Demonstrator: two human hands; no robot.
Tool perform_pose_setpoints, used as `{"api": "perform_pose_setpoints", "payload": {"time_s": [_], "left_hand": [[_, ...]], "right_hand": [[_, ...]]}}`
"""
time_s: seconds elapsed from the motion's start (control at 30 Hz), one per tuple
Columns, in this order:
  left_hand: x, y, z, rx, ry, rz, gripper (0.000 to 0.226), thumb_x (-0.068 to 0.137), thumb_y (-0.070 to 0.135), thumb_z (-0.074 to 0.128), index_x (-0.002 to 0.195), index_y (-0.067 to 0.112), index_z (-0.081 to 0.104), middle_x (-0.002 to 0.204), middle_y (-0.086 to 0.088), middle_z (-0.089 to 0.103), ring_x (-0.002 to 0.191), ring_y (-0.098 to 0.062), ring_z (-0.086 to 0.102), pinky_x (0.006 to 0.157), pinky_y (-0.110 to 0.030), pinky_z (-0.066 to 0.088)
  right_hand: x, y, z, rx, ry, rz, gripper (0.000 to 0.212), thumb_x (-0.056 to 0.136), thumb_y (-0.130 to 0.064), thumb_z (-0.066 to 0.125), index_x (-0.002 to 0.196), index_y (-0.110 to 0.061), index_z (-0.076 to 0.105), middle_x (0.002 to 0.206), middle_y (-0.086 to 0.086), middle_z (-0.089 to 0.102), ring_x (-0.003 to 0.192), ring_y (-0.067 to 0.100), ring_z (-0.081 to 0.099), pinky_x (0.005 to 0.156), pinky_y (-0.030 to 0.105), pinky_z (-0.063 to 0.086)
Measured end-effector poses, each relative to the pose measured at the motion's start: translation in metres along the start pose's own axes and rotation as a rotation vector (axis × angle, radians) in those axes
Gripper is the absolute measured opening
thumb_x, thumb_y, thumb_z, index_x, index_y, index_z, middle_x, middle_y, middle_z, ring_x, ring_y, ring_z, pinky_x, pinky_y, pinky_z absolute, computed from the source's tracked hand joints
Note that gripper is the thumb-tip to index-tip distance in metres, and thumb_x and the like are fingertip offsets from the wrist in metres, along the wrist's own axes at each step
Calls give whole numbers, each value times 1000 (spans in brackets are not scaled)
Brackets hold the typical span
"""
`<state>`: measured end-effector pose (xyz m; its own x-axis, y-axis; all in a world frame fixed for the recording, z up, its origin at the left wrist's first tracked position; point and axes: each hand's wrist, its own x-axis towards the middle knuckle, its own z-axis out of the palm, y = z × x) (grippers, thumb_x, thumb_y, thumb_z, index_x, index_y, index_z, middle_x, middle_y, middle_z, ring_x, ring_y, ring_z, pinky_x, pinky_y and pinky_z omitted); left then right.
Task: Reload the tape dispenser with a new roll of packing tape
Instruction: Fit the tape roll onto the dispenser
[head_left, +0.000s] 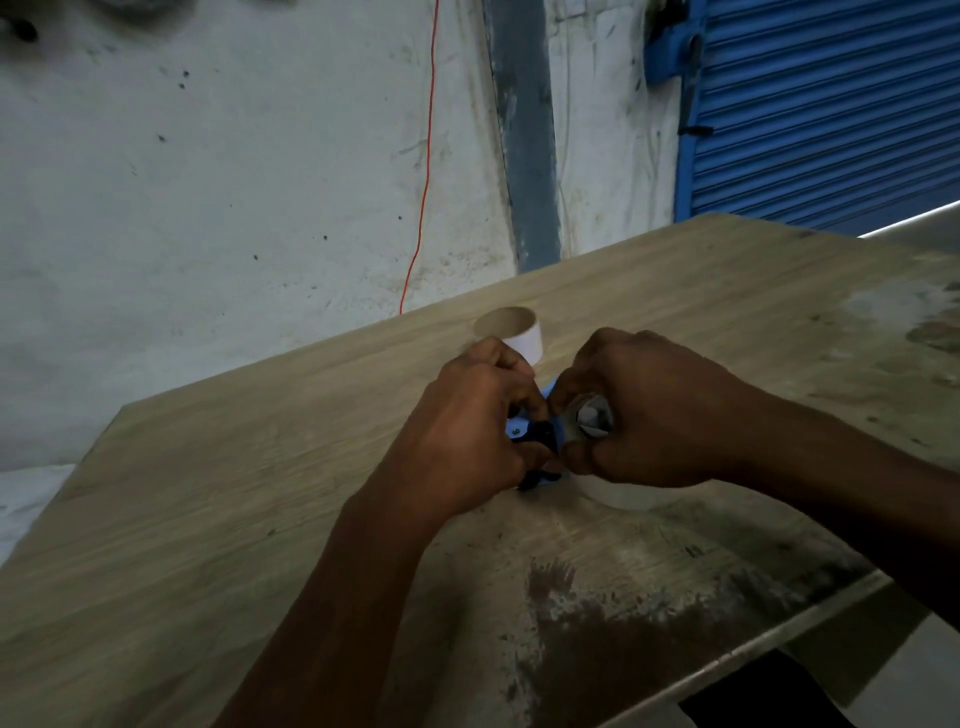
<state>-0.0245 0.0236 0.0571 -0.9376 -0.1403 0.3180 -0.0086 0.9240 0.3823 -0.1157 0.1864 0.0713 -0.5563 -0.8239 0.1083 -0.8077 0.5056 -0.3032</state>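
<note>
Squarely between both hands (540, 415): dispenser (524, 434).

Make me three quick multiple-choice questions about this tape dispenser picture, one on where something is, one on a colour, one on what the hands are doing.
1. Where is the cardboard core?
A. On the table beyond the hands
B. On the floor
C. On the wall

2. What colour is the tape dispenser frame?
A. Red
B. Blue
C. Yellow

3. What are the left hand and right hand doing?
A. Both flat on the table
B. Both gripping the dispenser parts
C. One raised

Answers: 1 A, it stands behind the knuckles. 2 B, blue shows between the fingers. 3 B, fingers are curled round it.
</note>
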Motion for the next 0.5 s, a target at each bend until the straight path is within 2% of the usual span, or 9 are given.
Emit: {"api": "perform_pose_setpoints", "payload": {"time_s": [0.1, 0.2, 0.37, 0.5], "left_hand": [[2, -6, 2, -23, 7, 5, 31, 63, 14, 94, 89, 21, 80, 121, 8, 57, 104, -11, 63, 88, -36, 59], [3, -8, 3, -53, -5, 5, 34, 60, 13, 97, 89, 20, 80, 126, 5, 59, 108, -11, 65, 90, -36, 60], [3, -9, 3, -71, -16, 13, 36, 59, 17, 99, 89, 20, 79, 124, 4, 62, 108, -10, 65, 90, -36, 60], [1, -9, 3, -122, 4, -60, 43, 62, 14, 98, 96, 26, 74, 114, 11, 70, 95, -3, 71, 83, -25, 62]], "right_hand": [[4, -6, -2, -25, -23, 6, 55, 57, -74, 58, 94, -36, 76, 94, -3, 68, 86, 18, 65, 75, 35, 57], [11, -11, -7, -80, 4, 49, 31, 72, -58, 73, 92, -35, 79, 97, -5, 71, 86, 14, 66, 73, 29, 54], [22, -9, -7, -56, -4, 130, 31, 72, -57, 73, 89, -31, 79, 95, -7, 74, 81, 14, 67, 72, 35, 60], [23, -8, -11, -35, -46, 166, 26, 74, -57, 70, 91, -39, 80, 100, -9, 73, 84, 13, 66, 71, 33, 59]]}}
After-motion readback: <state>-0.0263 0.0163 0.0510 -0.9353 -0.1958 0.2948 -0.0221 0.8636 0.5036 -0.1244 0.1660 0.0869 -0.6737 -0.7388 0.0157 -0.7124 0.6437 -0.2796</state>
